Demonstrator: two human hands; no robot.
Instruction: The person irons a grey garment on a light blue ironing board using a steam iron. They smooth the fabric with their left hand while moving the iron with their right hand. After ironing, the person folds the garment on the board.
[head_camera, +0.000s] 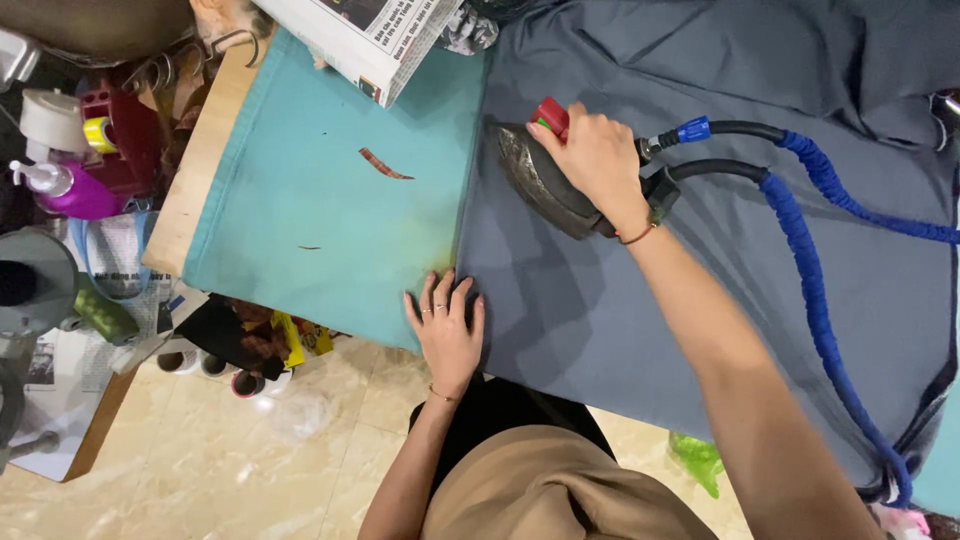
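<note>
At the near edge of the ironing board (300, 200), the left hand (447, 325) lies flat, fingers spread, pinning the edge of the grey fabric (600, 310). Farther in, the right hand (597, 160) is clamped around the handle of the steam iron (540, 185), resting on the fabric. The 2 blue-sleeved hoses (815, 290) trail right; they could likely snag and rumple the cloth.

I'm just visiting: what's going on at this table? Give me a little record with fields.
Right hand: grips the handle of a steam iron resting on grey fabric
Left hand: pressed flat on the fabric's edge
Surface: teal ironing cover
Hoses: blue-sleeved hoses run from the iron's rear
Nearby: folded newspaper, purple pump bottle
</note>
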